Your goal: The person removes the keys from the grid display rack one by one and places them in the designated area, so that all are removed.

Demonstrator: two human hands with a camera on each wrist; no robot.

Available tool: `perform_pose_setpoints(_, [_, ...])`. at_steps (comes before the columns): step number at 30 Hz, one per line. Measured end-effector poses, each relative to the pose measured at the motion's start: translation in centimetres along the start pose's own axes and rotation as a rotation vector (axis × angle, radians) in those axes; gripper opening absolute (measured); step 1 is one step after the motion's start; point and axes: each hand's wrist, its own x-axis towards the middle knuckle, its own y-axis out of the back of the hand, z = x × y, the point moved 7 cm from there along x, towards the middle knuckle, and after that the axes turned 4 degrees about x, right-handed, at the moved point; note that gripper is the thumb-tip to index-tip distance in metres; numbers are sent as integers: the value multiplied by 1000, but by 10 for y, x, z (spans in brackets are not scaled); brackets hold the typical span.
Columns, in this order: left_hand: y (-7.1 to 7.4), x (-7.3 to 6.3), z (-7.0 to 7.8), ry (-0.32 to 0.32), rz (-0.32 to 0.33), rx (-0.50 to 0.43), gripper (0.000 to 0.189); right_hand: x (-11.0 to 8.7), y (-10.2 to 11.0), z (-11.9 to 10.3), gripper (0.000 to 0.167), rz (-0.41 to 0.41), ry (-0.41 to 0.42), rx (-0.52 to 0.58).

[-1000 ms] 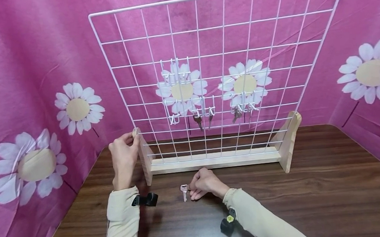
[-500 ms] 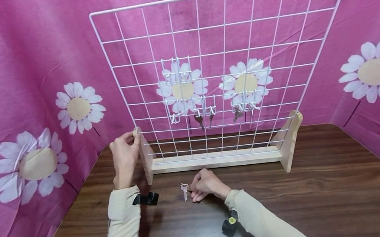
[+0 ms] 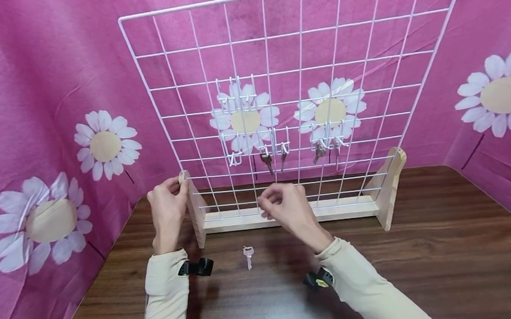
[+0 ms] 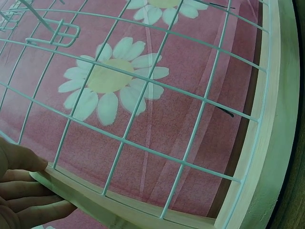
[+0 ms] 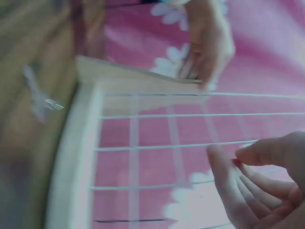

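Observation:
My left hand [image 3: 168,214] grips the top of the wooden stand's left end piece [image 3: 195,217], thumb on one side and fingers on the other. A white wire grid [image 3: 300,36] stands upright in that stand. On the table in front lies a key [image 3: 249,258] with a pale pinkish head and a small ring at its top. Up and to the right of this key, my right hand [image 3: 288,204] hovers before the grid's lower part. Its thumb and loosely bent fingers [image 5: 224,181] hold nothing in the right wrist view.
Several keys hang on the grid's lower hooks, among them a dark key [image 3: 267,162] and a silver key [image 3: 319,152]. A bare hook [image 3: 234,159] is left of them, with more bare hooks [image 3: 238,100] above. A pink flowered cloth [image 3: 52,95] hangs behind the table [image 3: 447,244].
My right hand has left the key on the table and risen up and to the right, in front of the grid. The left hand keeps its grip on the stand.

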Motion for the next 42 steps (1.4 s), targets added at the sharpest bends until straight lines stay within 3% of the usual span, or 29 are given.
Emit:
perform_pose_setpoints(5, [0,0,-1,6,6,0,27,6,27,-34,6,191,218,-91])
perform_pose_setpoints(9, [0,0,-1,4,4,1,27,11,41,-43,9,309,298,-152])
perform_pose_setpoints(12, [0,0,-1,11,4,4,27,14,45,-43,10,346,302,-175])
perform_pose_setpoints(18, [0,0,-1,11,3,10,27,19,43,-40,15,341,267,-175])
perform_pose_setpoints(28, [1,-1,-3,6,3,11,28,30,36,-32,13,316,193,-87])
perform_pose_setpoints(42, [1,0,0,-14,-2,15,28,30,37,-31,12,374,192,-43])
